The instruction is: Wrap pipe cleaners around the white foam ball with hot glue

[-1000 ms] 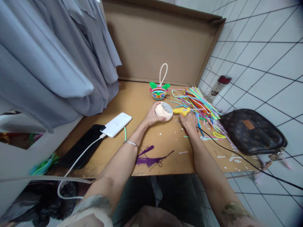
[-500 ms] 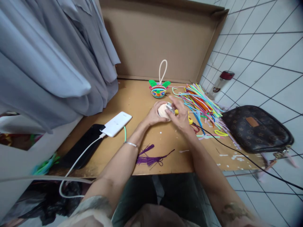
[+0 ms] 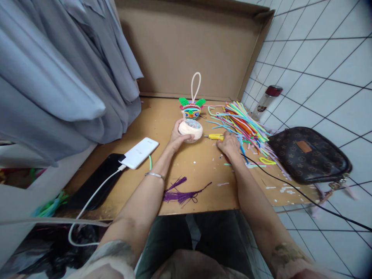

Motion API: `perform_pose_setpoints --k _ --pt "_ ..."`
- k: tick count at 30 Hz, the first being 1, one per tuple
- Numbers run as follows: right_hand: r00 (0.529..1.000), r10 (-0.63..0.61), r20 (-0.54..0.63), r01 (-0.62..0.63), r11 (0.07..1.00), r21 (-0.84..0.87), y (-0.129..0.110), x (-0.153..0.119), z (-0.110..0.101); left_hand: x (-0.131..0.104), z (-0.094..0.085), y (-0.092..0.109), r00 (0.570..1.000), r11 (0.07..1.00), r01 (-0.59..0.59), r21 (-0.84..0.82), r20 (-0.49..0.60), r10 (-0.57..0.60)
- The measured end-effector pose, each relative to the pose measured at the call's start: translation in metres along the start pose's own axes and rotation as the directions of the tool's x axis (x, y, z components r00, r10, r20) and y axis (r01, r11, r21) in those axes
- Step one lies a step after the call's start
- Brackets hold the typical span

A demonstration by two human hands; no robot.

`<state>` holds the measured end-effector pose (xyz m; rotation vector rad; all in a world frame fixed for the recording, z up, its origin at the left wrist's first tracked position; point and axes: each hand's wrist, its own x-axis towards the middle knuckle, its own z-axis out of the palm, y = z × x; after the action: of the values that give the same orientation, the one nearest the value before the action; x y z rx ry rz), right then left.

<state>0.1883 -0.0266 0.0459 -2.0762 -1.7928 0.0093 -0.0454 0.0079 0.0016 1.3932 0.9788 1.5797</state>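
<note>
the left hand (image 3: 177, 137) holds a round cream piece (image 3: 187, 129), and the right hand (image 3: 229, 144) grips a yellow glue gun (image 3: 215, 136), its tip (image 3: 206, 136) just clear of the piece. behind, a colourful ornament (image 3: 192, 111) stands on the table (image 3: 203, 166) near piled pipe cleaners (image 3: 247, 123); purple tassels (image 3: 180, 197) lie in front.

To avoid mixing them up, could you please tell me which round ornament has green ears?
The colourful ornament standing farther back, near the cardboard, has green ears; the cream ornament in the left hand shows none.
</note>
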Motion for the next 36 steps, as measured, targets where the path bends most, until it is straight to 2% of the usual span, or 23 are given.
perform_pose_setpoints --k 3,7,12,13,15,17,20,22,23,25,31,36 --pt "0.99 0.015 0.137 -0.004 0.996 -0.085 -0.001 -0.004 -0.003 -0.002 0.004 -0.001 0.999 1.0 0.001 0.031 0.053 -0.002" --pt "0.988 0.027 0.149 -0.022 0.999 -0.039 -0.001 -0.003 -0.004 -0.006 0.01 0.002 0.991 0.998 -0.001 0.056 0.133 -0.006" --pt "0.997 0.064 0.039 -0.062 0.997 -0.037 0.0 -0.002 0.001 -0.009 0.013 0.008 0.977 0.996 -0.021 0.084 0.212 0.003" --pt "0.999 0.041 -0.014 -0.041 0.999 -0.031 0.0 -0.002 0.002 -0.01 0.014 0.01 0.975 0.995 -0.033 0.097 0.224 0.01" --pt "0.984 -0.083 -0.159 0.087 0.996 0.019 -0.001 -0.001 0.001 -0.012 0.016 0.012 0.968 0.988 -0.072 0.134 0.247 0.037" --pt "0.914 -0.255 -0.315 0.301 0.948 0.106 -0.006 -0.003 -0.001 -0.013 0.019 0.013 0.962 0.973 -0.133 0.19 0.26 0.081" --pt "0.769 -0.45 -0.454 0.594 0.766 0.246 -0.02 -0.011 -0.005 -0.015 0.023 0.013 0.947 0.937 -0.233 0.261 0.279 0.158" --pt "0.7 -0.529 -0.479 0.699 0.646 0.308 -0.03 -0.018 -0.006 -0.016 0.024 0.014 0.929 0.913 -0.299 0.278 0.303 0.213" --pt "0.688 -0.546 -0.479 0.717 0.611 0.335 -0.034 -0.022 -0.006 -0.016 0.024 0.015 0.92 0.904 -0.324 0.278 0.314 0.233" --pt "0.705 -0.522 -0.481 0.705 0.59 0.393 -0.038 -0.025 -0.006 -0.017 0.024 0.016 0.915 0.9 -0.338 0.276 0.321 0.245" --pt "0.852 -0.234 -0.468 0.506 0.595 0.624 -0.032 -0.017 -0.003 -0.017 0.02 0.017 0.95 0.942 -0.227 0.248 0.27 0.158" --pt "0.914 -0.171 -0.369 0.403 0.509 0.761 -0.034 -0.011 0.004 -0.015 0.018 0.016 0.954 0.937 -0.222 0.27 0.261 0.15"
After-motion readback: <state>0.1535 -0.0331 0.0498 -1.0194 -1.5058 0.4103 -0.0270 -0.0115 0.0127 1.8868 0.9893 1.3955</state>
